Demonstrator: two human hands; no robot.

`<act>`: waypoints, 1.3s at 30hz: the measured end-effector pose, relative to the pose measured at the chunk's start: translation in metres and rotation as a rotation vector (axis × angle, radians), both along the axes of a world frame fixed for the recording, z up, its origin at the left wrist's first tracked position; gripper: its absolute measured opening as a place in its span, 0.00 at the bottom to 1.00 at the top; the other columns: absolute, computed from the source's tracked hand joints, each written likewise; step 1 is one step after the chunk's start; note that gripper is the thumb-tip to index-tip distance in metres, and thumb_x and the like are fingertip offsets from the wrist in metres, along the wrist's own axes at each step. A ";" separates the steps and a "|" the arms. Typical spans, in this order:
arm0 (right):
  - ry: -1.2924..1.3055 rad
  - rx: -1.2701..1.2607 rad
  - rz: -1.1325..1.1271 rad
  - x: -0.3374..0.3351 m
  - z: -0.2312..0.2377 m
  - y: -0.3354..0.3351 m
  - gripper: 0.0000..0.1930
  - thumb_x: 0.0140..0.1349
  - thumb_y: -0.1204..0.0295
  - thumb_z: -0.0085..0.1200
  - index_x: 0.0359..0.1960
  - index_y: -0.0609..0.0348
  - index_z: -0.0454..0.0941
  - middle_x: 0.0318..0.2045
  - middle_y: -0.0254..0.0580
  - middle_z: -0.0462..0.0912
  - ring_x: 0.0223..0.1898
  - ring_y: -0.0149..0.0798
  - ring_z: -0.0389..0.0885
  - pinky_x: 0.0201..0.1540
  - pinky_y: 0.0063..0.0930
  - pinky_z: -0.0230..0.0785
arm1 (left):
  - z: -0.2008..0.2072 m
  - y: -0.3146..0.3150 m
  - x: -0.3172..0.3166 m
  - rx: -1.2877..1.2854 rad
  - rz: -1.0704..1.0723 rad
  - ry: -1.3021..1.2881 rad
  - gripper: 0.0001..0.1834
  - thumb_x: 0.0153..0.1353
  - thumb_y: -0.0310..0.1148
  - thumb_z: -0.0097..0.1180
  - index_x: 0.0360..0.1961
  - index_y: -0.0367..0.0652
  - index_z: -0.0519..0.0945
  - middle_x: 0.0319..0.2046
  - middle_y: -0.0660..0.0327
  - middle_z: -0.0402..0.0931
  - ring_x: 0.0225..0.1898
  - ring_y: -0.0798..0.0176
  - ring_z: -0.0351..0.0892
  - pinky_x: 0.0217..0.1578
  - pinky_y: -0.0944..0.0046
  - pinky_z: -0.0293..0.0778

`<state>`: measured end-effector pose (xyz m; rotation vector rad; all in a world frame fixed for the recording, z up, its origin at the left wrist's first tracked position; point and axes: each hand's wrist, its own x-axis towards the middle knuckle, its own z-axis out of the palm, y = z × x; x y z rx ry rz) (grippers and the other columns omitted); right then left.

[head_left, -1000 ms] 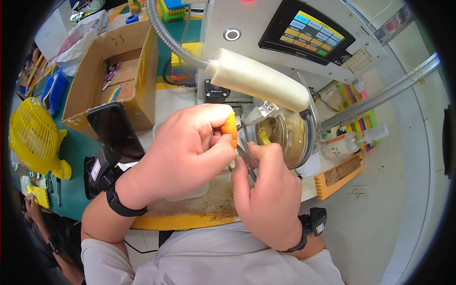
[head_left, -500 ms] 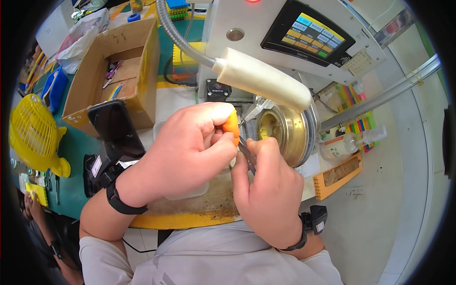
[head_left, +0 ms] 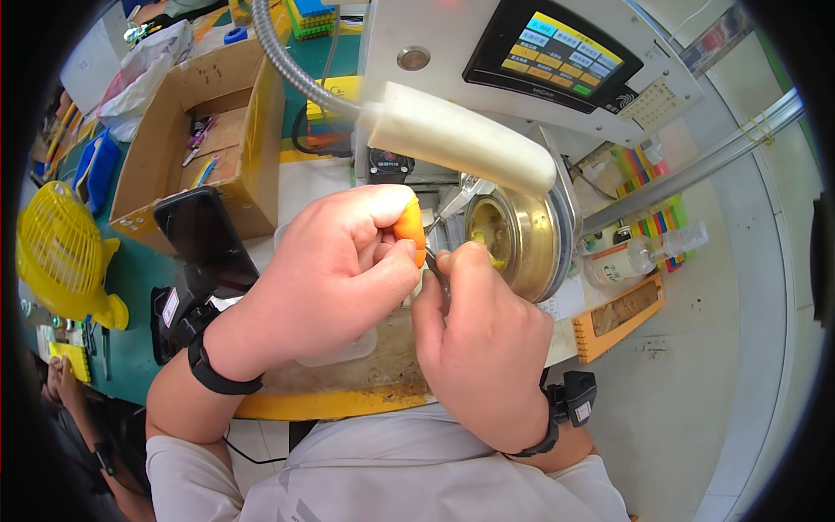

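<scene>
While the left hand (head_left: 335,274) curls closed around a small orange piece (head_left: 410,228), that piece peeks out between thumb and forefinger at the top of the fist, just in front of the brass-coloured round drum (head_left: 513,239) of the machine. The right hand (head_left: 483,335) sits just beside it, fingers pinched tight on a thin dark metal tool (head_left: 435,265) whose tip meets the orange piece. A white padded tube (head_left: 457,139) on a flexible hose hangs above both hands.

glossy brass drum (head_left: 522,239), matt cardboard box (head_left: 252,130)
</scene>
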<state>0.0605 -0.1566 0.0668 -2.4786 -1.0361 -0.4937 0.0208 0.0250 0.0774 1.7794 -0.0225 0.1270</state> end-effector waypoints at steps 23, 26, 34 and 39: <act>0.115 0.447 0.241 0.009 -0.098 -0.095 0.19 0.56 0.77 0.71 0.46 0.61 0.75 0.25 0.44 0.83 0.18 0.41 0.79 0.21 0.35 0.71 | 0.028 0.046 -0.016 -0.309 0.366 -0.494 0.16 0.80 0.32 0.53 0.63 0.39 0.78 0.43 0.68 0.81 0.25 0.81 0.60 0.27 0.78 0.56; 0.164 0.442 0.146 0.020 -0.109 -0.114 0.18 0.56 0.79 0.70 0.44 0.62 0.75 0.24 0.45 0.81 0.19 0.42 0.80 0.23 0.34 0.71 | 0.046 0.074 -0.015 -0.008 0.503 -0.420 0.14 0.78 0.28 0.56 0.60 0.38 0.80 0.37 0.70 0.81 0.28 0.79 0.69 0.29 0.76 0.64; 0.305 0.424 0.079 0.020 -0.101 -0.109 0.11 0.57 0.76 0.70 0.38 0.62 0.81 0.27 0.47 0.84 0.25 0.47 0.85 0.29 0.37 0.77 | 0.062 0.146 -0.005 0.978 0.699 0.078 0.33 0.58 0.31 0.74 0.66 0.49 0.78 0.44 0.55 0.88 0.43 0.50 0.89 0.45 0.54 0.80; 0.095 0.340 0.186 0.028 -0.085 -0.110 0.07 0.54 0.77 0.70 0.32 0.58 0.83 0.28 0.44 0.84 0.27 0.48 0.83 0.31 0.39 0.75 | 0.054 0.156 -0.019 1.301 0.685 -0.096 0.47 0.53 0.36 0.79 0.74 0.49 0.69 0.60 0.48 0.80 0.60 0.41 0.81 0.56 0.47 0.79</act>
